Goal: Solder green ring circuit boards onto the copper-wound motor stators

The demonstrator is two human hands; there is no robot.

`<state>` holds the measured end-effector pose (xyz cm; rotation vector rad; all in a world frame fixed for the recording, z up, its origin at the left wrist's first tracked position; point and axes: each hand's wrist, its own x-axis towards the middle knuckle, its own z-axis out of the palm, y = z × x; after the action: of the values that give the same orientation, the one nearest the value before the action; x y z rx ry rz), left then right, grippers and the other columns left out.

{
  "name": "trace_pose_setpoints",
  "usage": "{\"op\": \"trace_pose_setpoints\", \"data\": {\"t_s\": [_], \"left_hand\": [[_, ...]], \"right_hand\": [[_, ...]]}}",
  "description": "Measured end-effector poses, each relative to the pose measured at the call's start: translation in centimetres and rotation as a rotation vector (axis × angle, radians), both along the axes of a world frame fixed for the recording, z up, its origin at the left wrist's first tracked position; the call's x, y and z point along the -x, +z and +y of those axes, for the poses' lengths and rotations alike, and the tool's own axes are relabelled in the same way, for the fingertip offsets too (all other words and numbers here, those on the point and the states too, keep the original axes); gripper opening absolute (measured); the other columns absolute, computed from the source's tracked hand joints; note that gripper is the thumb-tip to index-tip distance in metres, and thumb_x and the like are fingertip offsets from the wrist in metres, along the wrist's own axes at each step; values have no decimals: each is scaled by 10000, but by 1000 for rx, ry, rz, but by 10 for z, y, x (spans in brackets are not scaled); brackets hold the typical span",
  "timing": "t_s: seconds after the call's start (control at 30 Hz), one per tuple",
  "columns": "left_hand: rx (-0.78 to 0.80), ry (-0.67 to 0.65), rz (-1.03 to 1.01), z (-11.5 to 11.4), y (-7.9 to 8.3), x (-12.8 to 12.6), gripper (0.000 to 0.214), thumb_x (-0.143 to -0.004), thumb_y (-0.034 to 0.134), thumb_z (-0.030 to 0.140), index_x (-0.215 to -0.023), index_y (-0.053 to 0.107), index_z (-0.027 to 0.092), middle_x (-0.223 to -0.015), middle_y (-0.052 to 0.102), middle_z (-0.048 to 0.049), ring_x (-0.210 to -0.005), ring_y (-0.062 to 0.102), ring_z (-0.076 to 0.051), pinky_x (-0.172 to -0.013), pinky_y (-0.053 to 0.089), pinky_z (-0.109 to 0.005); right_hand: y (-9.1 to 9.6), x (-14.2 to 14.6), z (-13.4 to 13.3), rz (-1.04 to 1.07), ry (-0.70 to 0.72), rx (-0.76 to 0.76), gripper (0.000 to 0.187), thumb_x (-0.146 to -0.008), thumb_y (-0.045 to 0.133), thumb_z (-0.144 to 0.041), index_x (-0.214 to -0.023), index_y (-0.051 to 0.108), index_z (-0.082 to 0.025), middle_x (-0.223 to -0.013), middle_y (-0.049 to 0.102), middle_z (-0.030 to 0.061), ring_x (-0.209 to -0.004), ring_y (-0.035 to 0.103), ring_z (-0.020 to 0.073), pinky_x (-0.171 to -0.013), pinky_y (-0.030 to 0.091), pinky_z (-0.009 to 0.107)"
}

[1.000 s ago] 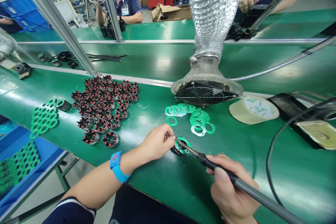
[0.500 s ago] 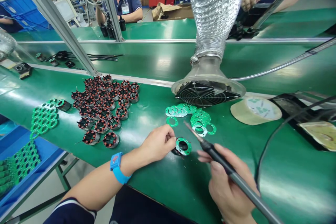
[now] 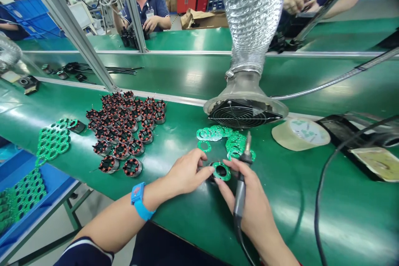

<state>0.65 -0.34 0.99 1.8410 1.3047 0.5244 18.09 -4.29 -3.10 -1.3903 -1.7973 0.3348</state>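
Observation:
My left hand (image 3: 186, 171), with a blue wrist strap (image 3: 141, 200), pinches the left side of a motor stator topped by a green ring-shaped circuit board (image 3: 226, 176). The thumb and forefinger of my right hand (image 3: 254, 201) touch the board's right side. Held in that same hand is a soldering iron (image 3: 240, 199), its tip pointing up and away from the board. Just beyond lie loose green ring boards (image 3: 234, 138), some overlapping, and a single ring board (image 3: 204, 146). Copper-wound stators (image 3: 124, 136) stand grouped on the left.
A fume extractor hood (image 3: 246, 110) hangs over the bench. To the right are a tape roll (image 3: 301, 134), a soldering iron stand (image 3: 358, 149) and a black cable (image 3: 318, 203). Perforated green board panels (image 3: 52, 141) lie far left, by a blue bin (image 3: 57, 183). Co-workers sit opposite.
My right hand has moved left to the stator, its fingers now on the ring board. The soldering iron has swung from slanting left to nearly upright. My left hand stays at the stator.

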Motion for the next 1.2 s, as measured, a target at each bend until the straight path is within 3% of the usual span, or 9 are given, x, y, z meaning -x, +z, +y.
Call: {"op": "trace_pose_setpoints", "data": {"t_s": [0.07,0.17,0.33,0.5,0.67,0.83,0.93,1.07,1.2], "left_hand": [[-42,-127,104,-2,1,2,159,-826,579,323,-871,507,189,-823,553,-9,-739,515,-163,-668,397,-268],[-125,-238,203,-2,2,4,36,-829,528,195,-799,509,188,-823,561,-25,-791,523,-180,-722,400,-281],[-140,-95,22,0,1,5,104,-838,464,124,-776,514,192,-787,547,-8,-752,509,-153,-686,392,-249],[33,16,-179,1,2,2,42,-817,524,151,-787,536,178,-738,533,17,-665,481,-120,-622,375,-220],[191,45,-263,3,2,-1,41,-794,568,162,-757,550,156,-684,512,36,-628,457,-101,-580,348,-206],[217,48,-270,3,4,-2,55,-779,530,105,-763,554,151,-667,506,45,-614,455,-95,-567,341,-199],[190,51,-249,2,4,-2,64,-780,517,104,-751,542,156,-664,489,48,-602,442,-94,-554,336,-198],[46,67,-199,2,2,-2,105,-792,490,99,-720,528,165,-678,493,40,-610,437,-96,-569,332,-201],[33,78,-230,2,0,-2,92,-784,503,96,-730,538,161,-702,508,33,-623,446,-95,-580,336,-204]], "right_hand": [[-1,-3,2,28,-66,7,515,-847,594,-379,-1296,416,-202,-1107,651,118,-985,648,243,-834,546,427],[-1,-7,2,36,-34,21,460,-870,563,-355,-1287,423,-216,-1149,657,115,-1015,657,235,-848,549,406],[-1,-6,2,3,14,-39,429,-885,549,-322,-1283,431,-214,-1117,680,103,-991,670,222,-844,559,388],[3,1,-2,-43,87,-69,444,-882,552,-288,-1303,429,-219,-1126,671,103,-970,668,225,-787,567,376],[11,10,-6,-63,192,-174,553,-860,543,-186,-1382,362,-213,-1259,593,136,-1141,572,267,-884,507,458],[13,16,-6,-155,191,-233,537,-858,491,-147,-1375,367,-225,-1181,637,125,-1036,605,259,-810,515,458],[13,15,-6,-143,99,-234,493,-861,487,-152,-1343,403,-213,-1093,673,115,-968,625,253,-785,514,439],[15,11,-7,-110,115,-246,465,-856,505,-121,-1305,439,-221,-955,723,59,-863,646,228,-781,505,408],[14,9,-9,-40,89,-217,457,-874,494,-98,-1311,433,-214,-996,723,66,-944,635,228,-821,491,409]]}}
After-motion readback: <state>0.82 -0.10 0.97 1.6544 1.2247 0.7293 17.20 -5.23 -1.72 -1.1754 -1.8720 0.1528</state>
